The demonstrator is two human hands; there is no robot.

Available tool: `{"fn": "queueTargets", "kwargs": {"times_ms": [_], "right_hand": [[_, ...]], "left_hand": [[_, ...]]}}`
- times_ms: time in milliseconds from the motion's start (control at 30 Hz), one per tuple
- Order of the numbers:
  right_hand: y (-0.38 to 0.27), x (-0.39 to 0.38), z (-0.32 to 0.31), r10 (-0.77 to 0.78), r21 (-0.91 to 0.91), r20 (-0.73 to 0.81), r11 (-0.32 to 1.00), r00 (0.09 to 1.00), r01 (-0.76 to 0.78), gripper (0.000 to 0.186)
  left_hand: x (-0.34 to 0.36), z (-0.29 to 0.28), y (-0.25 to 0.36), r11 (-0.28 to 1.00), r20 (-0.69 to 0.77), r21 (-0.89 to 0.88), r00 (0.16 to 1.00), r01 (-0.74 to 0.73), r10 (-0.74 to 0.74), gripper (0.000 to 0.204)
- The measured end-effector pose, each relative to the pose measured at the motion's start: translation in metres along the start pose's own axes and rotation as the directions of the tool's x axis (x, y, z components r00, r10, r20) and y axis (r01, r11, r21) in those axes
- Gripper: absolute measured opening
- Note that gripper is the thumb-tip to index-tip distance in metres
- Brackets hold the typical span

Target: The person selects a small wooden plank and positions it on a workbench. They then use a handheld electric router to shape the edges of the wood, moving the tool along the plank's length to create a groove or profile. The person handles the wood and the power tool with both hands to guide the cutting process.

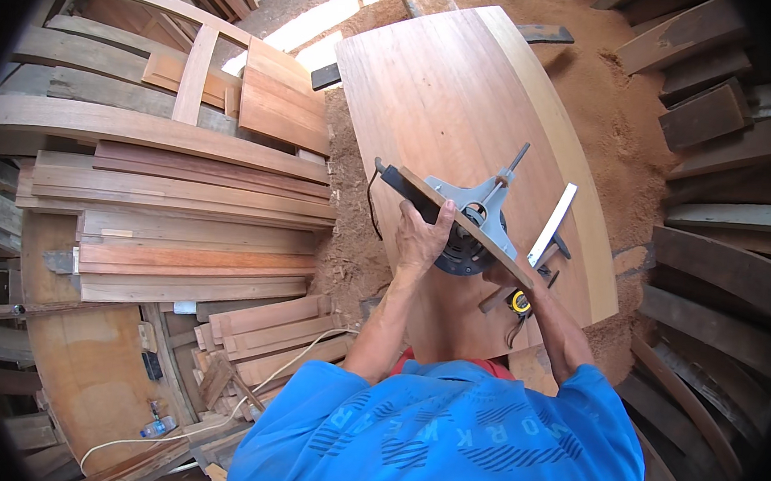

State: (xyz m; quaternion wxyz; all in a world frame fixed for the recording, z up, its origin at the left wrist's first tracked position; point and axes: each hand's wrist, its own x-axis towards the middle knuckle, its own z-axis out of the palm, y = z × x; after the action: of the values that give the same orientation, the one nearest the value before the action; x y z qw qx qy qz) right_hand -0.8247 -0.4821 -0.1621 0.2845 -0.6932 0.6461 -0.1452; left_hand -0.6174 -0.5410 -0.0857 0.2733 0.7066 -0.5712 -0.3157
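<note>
My left hand point(424, 232) is closed on a router point(486, 203) fitted with a grey metal base, a rod and a long wooden strip point(506, 247), its thumb over the strip. My right hand point(508, 272) grips the same assembly at the strip's lower right end, fingers mostly hidden behind it. The router is held over a wide wooden panel point(414, 82) with a curved edge. On the panel, right of the router, lie a white strip point(553, 218), a yellow tape measure point(521, 302) and some dark tools partly covered by my hands.
Stacked planks point(183, 191) and frames fill the left side, with a pale cord point(266, 378) across the lower stack and a plastic bottle point(158, 423) nearby. Sawdust point(625, 132) covers the ground around the panel. More weathered boards point(714, 272) stand along the right.
</note>
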Motion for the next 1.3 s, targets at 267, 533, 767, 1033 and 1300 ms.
{"fn": "queueTargets", "kwargs": {"times_ms": [267,533,767,1033,1300], "right_hand": [[-0.021,-0.008,-0.009,-0.009,-0.009,-0.109,1.0,0.994,0.008,0.028],[-0.02,-0.016,0.006,0.082,0.021,-0.118,0.997,0.99,-0.08,0.03],[-0.011,-0.011,0.008,0.092,0.092,-0.043,0.992,0.995,-0.088,0.031],[-0.001,-0.008,0.019,0.064,0.065,-0.019,0.996,0.998,-0.063,0.033],[0.005,-0.002,0.005,0.006,-0.045,0.118,0.999,0.993,0.0,0.036]], "left_hand": [[-0.001,0.0,0.002,0.999,-0.046,-0.037,0.999,-0.013,0.012,0.09],[-0.003,0.007,-0.001,0.999,-0.044,-0.048,0.999,-0.003,0.001,0.092],[-0.003,0.003,0.002,0.999,-0.045,-0.042,0.999,-0.004,0.002,0.092],[-0.003,0.002,0.001,1.0,-0.049,-0.029,0.999,-0.005,0.003,0.093],[0.004,0.007,-0.015,1.0,-0.038,0.006,0.999,-0.026,0.026,0.089]]}}
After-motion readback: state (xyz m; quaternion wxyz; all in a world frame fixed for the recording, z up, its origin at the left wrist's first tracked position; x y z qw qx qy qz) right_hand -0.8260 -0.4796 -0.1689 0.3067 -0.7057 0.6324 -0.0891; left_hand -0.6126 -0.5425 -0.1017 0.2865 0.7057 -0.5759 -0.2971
